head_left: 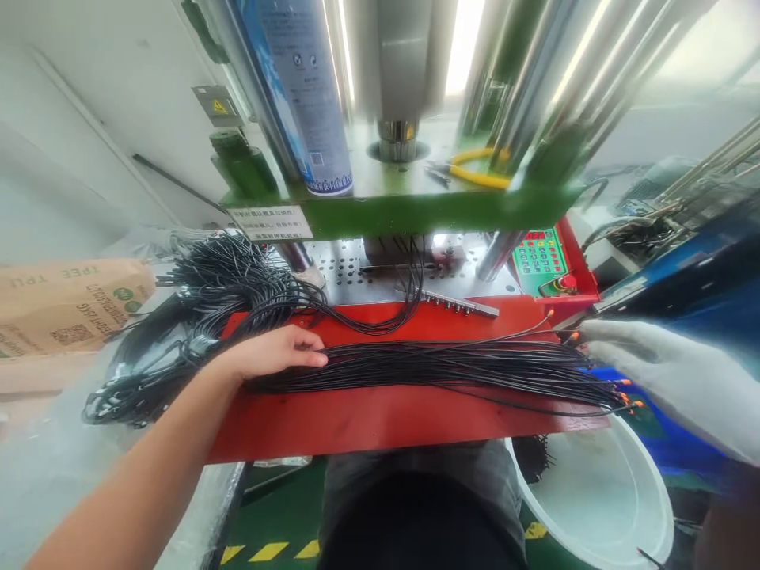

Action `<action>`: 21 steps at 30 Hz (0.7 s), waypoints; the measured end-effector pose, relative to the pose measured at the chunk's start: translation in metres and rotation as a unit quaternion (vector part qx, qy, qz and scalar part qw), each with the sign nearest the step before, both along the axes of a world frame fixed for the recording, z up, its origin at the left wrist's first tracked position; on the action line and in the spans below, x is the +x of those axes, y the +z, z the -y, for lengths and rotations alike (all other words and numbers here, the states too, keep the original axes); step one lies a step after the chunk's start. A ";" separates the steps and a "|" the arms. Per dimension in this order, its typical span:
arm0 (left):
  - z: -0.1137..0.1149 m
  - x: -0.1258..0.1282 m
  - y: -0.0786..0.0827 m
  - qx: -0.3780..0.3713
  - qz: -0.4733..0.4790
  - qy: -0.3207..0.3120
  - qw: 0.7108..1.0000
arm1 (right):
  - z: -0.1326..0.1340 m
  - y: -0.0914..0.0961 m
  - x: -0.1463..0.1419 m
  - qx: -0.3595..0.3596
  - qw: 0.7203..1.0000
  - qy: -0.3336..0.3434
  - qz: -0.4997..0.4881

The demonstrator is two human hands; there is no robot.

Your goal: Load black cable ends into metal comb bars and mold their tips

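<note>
A bundle of thin black cables [451, 368] lies stretched across the red press table [380, 416]. My bare left hand [276, 352] rests flat on the left part of the bundle, fingers stretched out and pressing it down. My right hand [665, 372], in a white glove, reaches in from the right; its fingertips touch the orange-tipped cable ends [623, 392] near the table's right edge. The glove is blurred and its grip is unclear. A metal strip fixture [457, 301] with a few cables sits under the green press frame [404, 210].
A tangled heap of more black cables [195, 317] lies at the left. A white bucket [599, 499] stands below the table's right corner. A green control panel [540, 257], a brown paper sack [65, 305], a spray can [309, 95] and yellow-handled pliers [475, 170] are around.
</note>
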State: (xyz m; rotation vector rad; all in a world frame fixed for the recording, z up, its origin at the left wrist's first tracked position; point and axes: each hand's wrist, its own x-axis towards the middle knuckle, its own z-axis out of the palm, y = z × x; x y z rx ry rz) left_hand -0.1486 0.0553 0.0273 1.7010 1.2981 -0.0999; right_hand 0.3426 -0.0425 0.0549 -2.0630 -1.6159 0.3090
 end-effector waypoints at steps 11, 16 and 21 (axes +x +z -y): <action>0.005 0.003 0.020 -0.072 0.148 0.059 0.985 | -0.053 -0.028 -0.203 -0.060 0.936 0.342 -0.052; 0.014 -0.003 0.018 -0.035 0.149 0.051 0.987 | -0.075 -0.049 -0.212 -0.176 0.915 0.356 0.067; 0.014 -0.011 0.007 0.000 0.096 0.021 0.995 | -0.074 -0.048 -0.082 -0.154 0.948 0.224 0.166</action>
